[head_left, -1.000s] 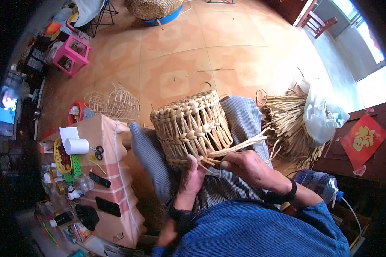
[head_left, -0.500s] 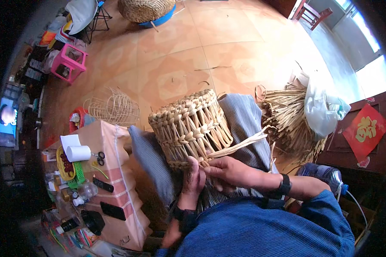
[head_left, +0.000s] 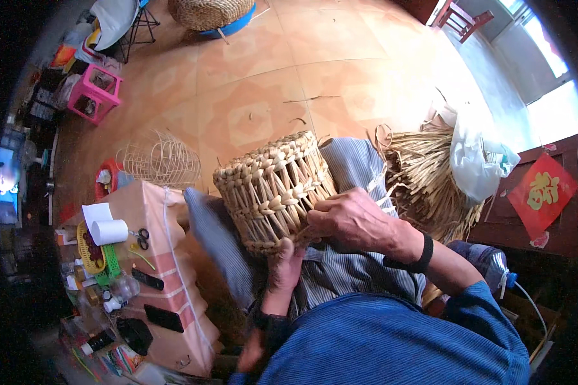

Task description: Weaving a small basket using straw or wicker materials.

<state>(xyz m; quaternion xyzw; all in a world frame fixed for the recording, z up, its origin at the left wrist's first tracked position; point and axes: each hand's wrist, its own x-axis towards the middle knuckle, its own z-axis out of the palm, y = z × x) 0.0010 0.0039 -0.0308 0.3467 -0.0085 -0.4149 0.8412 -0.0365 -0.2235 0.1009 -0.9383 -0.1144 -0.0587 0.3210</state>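
Note:
A woven straw basket (head_left: 273, 186) with braided bands and open upright ribs lies tilted on my striped grey lap cloth (head_left: 221, 250). My left hand (head_left: 281, 269) grips its lower edge, thumb up against the weave. My right hand (head_left: 356, 224) is closed at the basket's lower right side, back of the hand upward, fingertips curled in at the weave around pale straw strands (head_left: 379, 186). The strand ends show above that hand; exactly what the fingertips pinch is hidden.
Left is a cloth-covered table (head_left: 173, 276) with scissors (head_left: 143, 239), a paper roll and phone; behind it, a wire-like woven frame (head_left: 157, 160) and pink stool (head_left: 95, 96). At right lie straw bundles (head_left: 414, 179), a plastic bag (head_left: 475, 167) and water jug (head_left: 488, 269). A blue basin (head_left: 228, 29) stands ahead.
My right hand has moved up over the lower right of the basket, now covering much of the loose strands. My left hand stays at the lower edge.

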